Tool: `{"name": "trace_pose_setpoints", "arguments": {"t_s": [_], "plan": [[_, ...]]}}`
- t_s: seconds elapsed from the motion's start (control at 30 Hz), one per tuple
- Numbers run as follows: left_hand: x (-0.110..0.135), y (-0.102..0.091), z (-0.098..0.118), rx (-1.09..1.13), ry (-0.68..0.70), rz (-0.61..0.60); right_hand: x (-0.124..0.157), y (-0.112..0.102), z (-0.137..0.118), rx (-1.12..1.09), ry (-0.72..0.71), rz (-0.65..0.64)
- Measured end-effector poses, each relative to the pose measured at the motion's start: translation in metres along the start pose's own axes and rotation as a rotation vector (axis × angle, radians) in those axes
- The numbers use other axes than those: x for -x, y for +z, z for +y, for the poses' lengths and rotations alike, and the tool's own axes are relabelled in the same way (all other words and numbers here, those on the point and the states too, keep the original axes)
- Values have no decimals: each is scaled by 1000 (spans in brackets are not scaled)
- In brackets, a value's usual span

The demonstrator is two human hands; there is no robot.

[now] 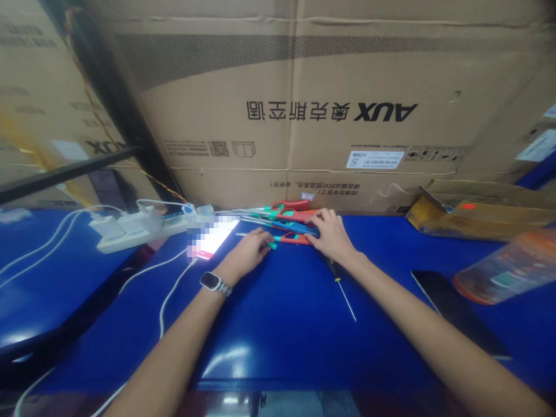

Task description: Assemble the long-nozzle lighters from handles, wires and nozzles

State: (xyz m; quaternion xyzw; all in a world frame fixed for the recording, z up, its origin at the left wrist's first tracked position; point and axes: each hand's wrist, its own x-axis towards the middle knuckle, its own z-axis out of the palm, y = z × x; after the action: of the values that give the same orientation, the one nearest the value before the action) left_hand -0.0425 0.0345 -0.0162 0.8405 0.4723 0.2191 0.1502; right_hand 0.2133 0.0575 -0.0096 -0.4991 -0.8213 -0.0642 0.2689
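Note:
Several long-nosed utility lighters (286, 217) with red, blue and teal handles lie in a bunch on the blue table (278, 324), against a big cardboard box (304, 104). My left hand (248, 250), a watch on its wrist, is closed around the metal nose and teal collar of the nearest red lighter (290, 238). My right hand (330, 233) rests over the handle ends of the bunch, fingers curled on that red lighter's handle. A thin screwdriver (343, 289) lies on the table just under my right forearm.
A lit phone (211, 238) lies left of my left hand, its white cable trailing toward me. A white power strip (130, 229) with chargers sits further left. At the right are a dark phone (452, 310), an orange-tinted plastic container (508, 272) and a flattened cardboard piece (473, 214).

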Motion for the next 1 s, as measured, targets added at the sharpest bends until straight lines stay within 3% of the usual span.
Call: {"name": "trace_pose_setpoints", "arguments": {"t_s": [0.33,1.0], "plan": [[-1,3,4,30,17,-27,-14,5,10,-4,45,-34],[-1,6,9,108,-17,-25,0,2,1,-99,-13,-27]]}}
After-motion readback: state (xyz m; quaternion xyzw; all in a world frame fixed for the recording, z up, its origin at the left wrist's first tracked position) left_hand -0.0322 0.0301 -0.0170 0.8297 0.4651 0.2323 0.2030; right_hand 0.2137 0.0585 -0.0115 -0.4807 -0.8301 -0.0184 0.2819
